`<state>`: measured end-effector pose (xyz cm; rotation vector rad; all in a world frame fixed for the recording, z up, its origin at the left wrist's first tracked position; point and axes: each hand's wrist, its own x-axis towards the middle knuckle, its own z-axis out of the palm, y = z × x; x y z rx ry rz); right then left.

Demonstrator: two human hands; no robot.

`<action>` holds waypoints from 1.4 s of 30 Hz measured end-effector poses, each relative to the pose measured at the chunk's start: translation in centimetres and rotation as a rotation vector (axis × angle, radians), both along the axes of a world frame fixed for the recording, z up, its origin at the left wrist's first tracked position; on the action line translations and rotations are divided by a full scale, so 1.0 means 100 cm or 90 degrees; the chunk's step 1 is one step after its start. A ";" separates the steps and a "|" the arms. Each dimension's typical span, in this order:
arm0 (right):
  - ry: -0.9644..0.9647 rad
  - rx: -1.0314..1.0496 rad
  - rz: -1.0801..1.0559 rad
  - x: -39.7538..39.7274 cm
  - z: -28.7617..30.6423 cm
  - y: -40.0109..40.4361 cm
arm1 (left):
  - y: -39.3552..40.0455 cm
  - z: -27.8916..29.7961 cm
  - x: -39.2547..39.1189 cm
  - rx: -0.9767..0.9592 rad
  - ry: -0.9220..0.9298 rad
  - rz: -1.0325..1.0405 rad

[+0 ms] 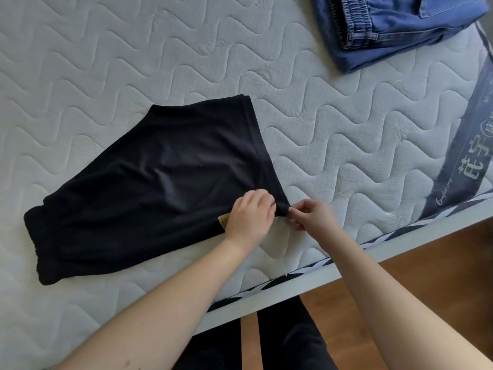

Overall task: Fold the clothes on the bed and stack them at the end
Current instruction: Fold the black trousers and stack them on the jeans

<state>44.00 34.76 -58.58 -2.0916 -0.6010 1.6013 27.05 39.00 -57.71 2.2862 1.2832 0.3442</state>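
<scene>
White quilted mattress (133, 62) carries the black garment (149, 177), its long axis running away leftward from both hands. Left hand (250, 216) and right hand (309, 216) pinch its near right corner; folded jeans (394, 28) lie far right.

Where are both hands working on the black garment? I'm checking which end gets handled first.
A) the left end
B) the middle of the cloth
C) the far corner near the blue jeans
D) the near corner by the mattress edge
D: the left hand and right hand both pinch the black garment at its near corner, close to the mattress edge.
</scene>
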 end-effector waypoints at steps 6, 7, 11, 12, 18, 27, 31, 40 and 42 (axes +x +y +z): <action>-0.129 0.002 0.011 0.005 0.000 0.002 | -0.015 -0.013 -0.011 -0.033 0.107 -0.091; -0.126 0.010 -0.004 0.004 0.001 0.005 | -0.014 -0.012 -0.012 -0.032 0.090 -0.092; -0.095 -0.037 0.013 -0.007 0.004 0.017 | 0.003 0.002 -0.017 -0.048 -0.006 -0.035; -0.097 -0.062 0.041 -0.011 0.005 0.017 | 0.013 0.004 -0.018 -0.049 -0.010 -0.020; -0.071 -0.106 0.020 -0.028 0.010 0.002 | 0.114 0.001 -0.012 -0.086 0.106 -0.007; -0.071 0.035 -0.163 -0.047 0.021 -0.012 | 0.239 -0.015 0.013 -0.087 0.241 0.093; -0.003 0.025 -0.226 -0.056 0.022 -0.016 | 0.254 -0.013 0.008 -0.157 0.165 0.145; -0.079 0.051 -0.294 -0.057 0.013 -0.013 | 0.275 -0.008 0.002 -0.159 0.043 0.170; -0.100 0.046 -0.281 -0.056 0.010 -0.010 | 0.274 -0.011 0.004 -0.158 0.046 0.166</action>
